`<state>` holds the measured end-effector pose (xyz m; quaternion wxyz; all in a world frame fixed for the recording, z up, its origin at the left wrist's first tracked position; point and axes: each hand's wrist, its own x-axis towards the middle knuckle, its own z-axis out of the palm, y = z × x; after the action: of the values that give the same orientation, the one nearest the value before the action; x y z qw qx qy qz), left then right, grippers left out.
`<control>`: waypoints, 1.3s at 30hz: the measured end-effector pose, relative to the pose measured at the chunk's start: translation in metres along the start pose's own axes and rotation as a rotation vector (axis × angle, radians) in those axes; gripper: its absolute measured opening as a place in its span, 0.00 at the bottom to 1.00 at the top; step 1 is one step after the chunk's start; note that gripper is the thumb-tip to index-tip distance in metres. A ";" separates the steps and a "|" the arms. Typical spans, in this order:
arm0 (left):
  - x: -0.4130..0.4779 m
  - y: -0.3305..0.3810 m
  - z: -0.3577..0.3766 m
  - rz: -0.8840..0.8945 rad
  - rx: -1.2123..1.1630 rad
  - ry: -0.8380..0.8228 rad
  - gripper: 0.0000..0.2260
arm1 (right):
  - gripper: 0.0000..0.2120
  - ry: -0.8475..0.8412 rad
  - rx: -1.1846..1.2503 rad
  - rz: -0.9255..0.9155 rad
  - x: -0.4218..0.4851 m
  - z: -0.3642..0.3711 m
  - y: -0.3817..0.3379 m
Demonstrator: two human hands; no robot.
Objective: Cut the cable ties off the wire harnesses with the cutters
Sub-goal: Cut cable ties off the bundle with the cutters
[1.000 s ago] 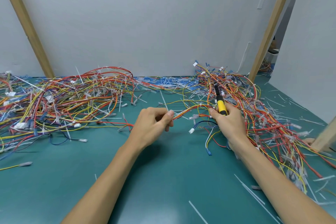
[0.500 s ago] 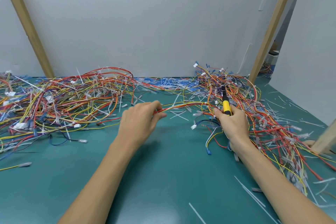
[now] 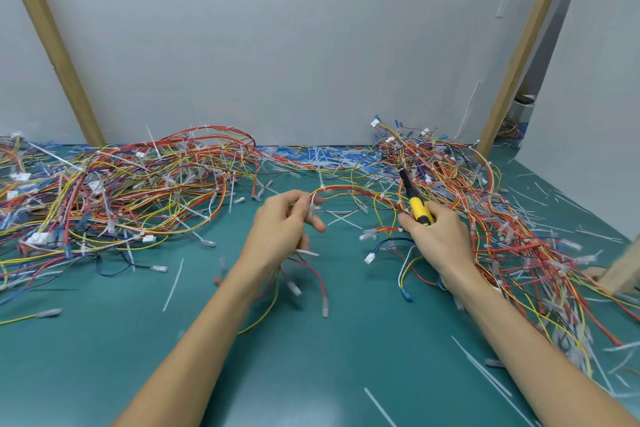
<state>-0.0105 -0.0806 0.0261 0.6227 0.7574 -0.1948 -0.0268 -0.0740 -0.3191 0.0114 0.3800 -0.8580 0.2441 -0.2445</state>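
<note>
- The left hand pinched a red-and-yellow wire harness in curled fingers above the green desk; loose wire ends hung blurred beneath it.
- The harness arched across to the right hand, a white cable tie around it.
- The right hand gripped the yellow-handled cutters, tip pointing away into the right-hand wire pile.
- Another pile lay at left; cut tie strips littered the desk.

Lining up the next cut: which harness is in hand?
The red-and-yellow harness arching between the hands: the left hand grips it, the right hand holds the cutters. The others lie in the left pile and right pile.
</note>
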 end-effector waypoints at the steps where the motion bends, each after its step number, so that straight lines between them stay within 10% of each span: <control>1: 0.002 -0.006 -0.001 0.005 0.105 0.050 0.12 | 0.17 -0.001 -0.028 -0.015 -0.001 0.000 0.000; 19: 0.004 -0.019 -0.008 0.180 0.348 0.190 0.04 | 0.19 0.104 -0.588 -0.437 -0.015 -0.001 -0.005; 39: -0.010 -0.014 0.009 0.503 0.670 0.246 0.03 | 0.17 -0.027 -0.428 -0.532 -0.025 0.000 -0.013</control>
<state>-0.0187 -0.0836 0.0090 0.3485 0.8440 -0.2954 0.2808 -0.0899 -0.2969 0.0154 0.1176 -0.9550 0.0526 -0.2671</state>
